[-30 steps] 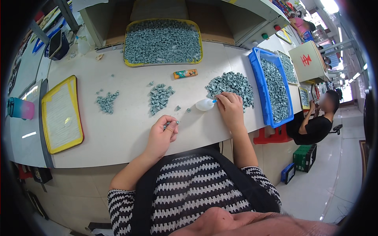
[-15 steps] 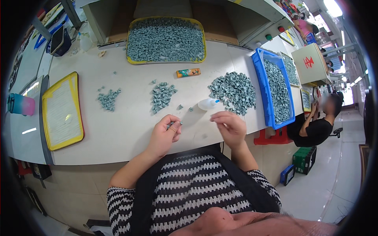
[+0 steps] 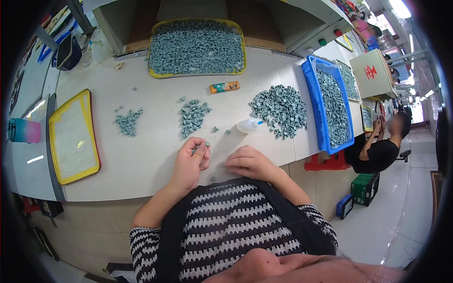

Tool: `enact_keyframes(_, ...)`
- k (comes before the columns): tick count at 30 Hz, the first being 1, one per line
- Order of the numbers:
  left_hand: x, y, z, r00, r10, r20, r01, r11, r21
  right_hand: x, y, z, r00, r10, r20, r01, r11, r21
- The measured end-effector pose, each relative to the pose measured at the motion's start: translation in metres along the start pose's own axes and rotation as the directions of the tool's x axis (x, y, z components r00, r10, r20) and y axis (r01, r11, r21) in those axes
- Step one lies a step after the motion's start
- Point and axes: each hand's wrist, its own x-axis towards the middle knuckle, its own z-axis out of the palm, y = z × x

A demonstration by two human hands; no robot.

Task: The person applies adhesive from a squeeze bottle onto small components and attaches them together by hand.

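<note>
My left hand point(image 3: 192, 161) is closed in a pinch, with a small grey-green stone chip point(image 3: 207, 144) showing at its thumb and fingertips. My right hand point(image 3: 252, 162) hovers low over the table's near edge, palm down, its fingers stretched leftward and holding nothing I can see. Left of those fingertips, a single chip point(image 3: 213, 179) lies close to my apron. Beyond the hands stands a white squeeze bottle point(image 3: 247, 125) with a blue tip, tilted or lying beside a large heap of chips point(image 3: 278, 111). A smaller pile point(image 3: 194, 115) sits ahead of my left hand.
At the back is a yellow-rimmed tray point(image 3: 244, 52) full of chips, with an orange-green tube point(image 3: 224, 87) before it. A blue bin point(image 3: 309, 75) of chips stands right. Leftward are a scattered pile point(image 3: 127, 122), a yellow-edged tray point(image 3: 93, 127) and a bottle point(image 3: 23, 130). A co-worker point(image 3: 384, 146) sits right.
My right hand has come down and left from beside the squeeze bottle, its fingers straightening. My left hand has shifted slightly left. A chip now shows near the table's front edge.
</note>
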Motion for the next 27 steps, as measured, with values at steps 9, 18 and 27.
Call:
enact_keyframes(9, 0.01, -0.006, 0.004, 0.999, 0.003, -0.036, -0.005, 0.999, -0.041, 0.027, 0.001, 0.005, 0.937, -0.273, 0.218, 0.291, 0.955, -0.054)
enact_keyframes(18, 0.002, 0.005, 0.018, 0.999, -0.001, -0.041, 0.001, 1.0, -0.022, 0.034, -0.019, -0.005, 0.902, -0.347, 0.258, 0.374, 0.926, -0.06)
enact_keyframes(27, 0.002, 0.006, 0.019, 0.999, -0.007, -0.044, 0.005, 1.0, -0.029, 0.028, -0.009, 0.005, 0.937, -0.291, 0.195, 0.295, 0.955, 0.008)
